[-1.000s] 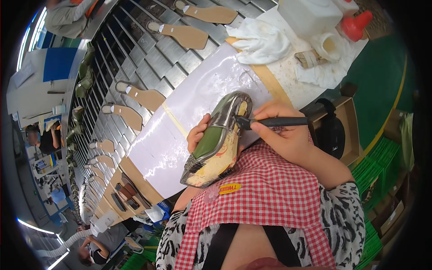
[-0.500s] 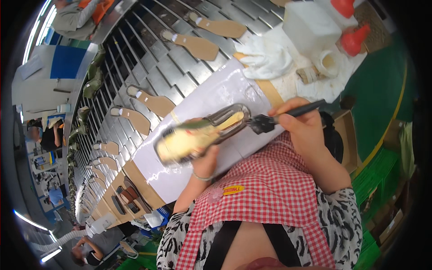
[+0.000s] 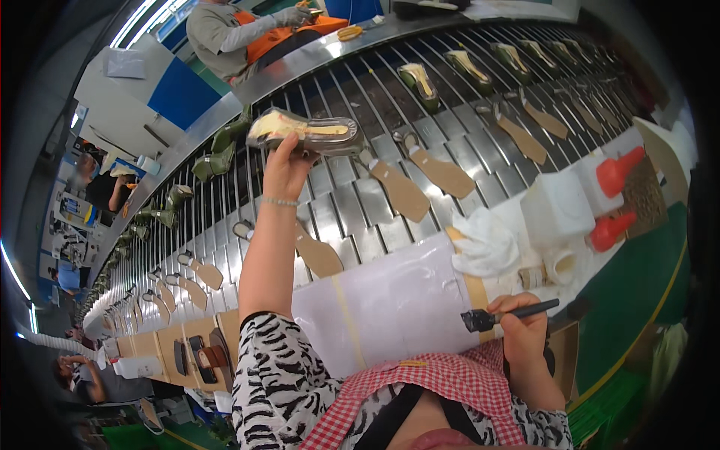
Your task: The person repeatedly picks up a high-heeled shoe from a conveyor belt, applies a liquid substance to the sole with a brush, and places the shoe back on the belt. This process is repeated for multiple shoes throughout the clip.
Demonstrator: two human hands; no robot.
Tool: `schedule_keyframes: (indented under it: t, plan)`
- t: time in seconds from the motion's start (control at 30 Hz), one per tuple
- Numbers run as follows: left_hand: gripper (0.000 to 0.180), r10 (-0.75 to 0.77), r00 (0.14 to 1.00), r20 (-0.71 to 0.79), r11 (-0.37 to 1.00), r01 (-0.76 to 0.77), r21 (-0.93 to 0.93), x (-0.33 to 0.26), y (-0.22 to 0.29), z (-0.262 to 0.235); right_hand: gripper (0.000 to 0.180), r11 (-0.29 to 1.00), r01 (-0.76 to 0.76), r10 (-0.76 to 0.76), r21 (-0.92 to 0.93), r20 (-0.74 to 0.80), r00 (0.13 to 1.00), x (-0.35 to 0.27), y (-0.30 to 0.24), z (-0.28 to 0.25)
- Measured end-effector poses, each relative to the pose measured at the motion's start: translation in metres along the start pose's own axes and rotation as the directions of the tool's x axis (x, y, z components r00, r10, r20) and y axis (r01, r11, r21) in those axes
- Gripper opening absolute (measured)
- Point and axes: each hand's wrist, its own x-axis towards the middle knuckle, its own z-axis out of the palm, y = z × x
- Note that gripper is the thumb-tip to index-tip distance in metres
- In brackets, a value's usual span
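My left hand (image 3: 286,174) is stretched out over the conveyor and closed around a lasted shoe (image 3: 326,135). The shoe lies sole side up, with a cream-yellow bottom and a dark, shiny rim. My right hand (image 3: 523,337) grips a brush (image 3: 517,312) with a black handle, its dark bristles pointing left, above the edge of the work board near the apron. Tan soles (image 3: 401,189) lie in pairs on the conveyor beside the held shoe; my left forearm partly covers one pair.
The slatted metal conveyor (image 3: 480,196) carries several green lasted shoes (image 3: 418,82) along its far side. A white sheet (image 3: 382,300) covers the near board. A white cloth (image 3: 484,244), a white plastic jug (image 3: 555,206) and red-topped containers (image 3: 611,231) stand at right. Across the conveyor sits a co-worker (image 3: 232,37).
My left hand has carried the shoe from above the white sheet forward and out over the conveyor. The right hand, still holding the brush, is now apart from the shoe. The view has shifted.
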Motion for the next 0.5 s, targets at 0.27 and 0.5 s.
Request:
schedule_keyframes:
  t: [0.27, 0.5]
  plan:
    - [0.054, -0.14, 0.99, -0.023, 0.975, 0.142, 0.173, 0.147, -0.084, -0.042, 0.028, 0.999, -0.042, 0.039, -0.026, -0.096, 0.995, 0.047, 0.012, -0.003]
    - [0.052, -0.221, 0.953, -0.208, 0.921, 0.274, 0.277, 0.186, -0.138, -0.065, 0.03, 0.995, -0.098, 0.092, -0.031, -0.145, 0.985, 0.072, 0.016, -0.006]
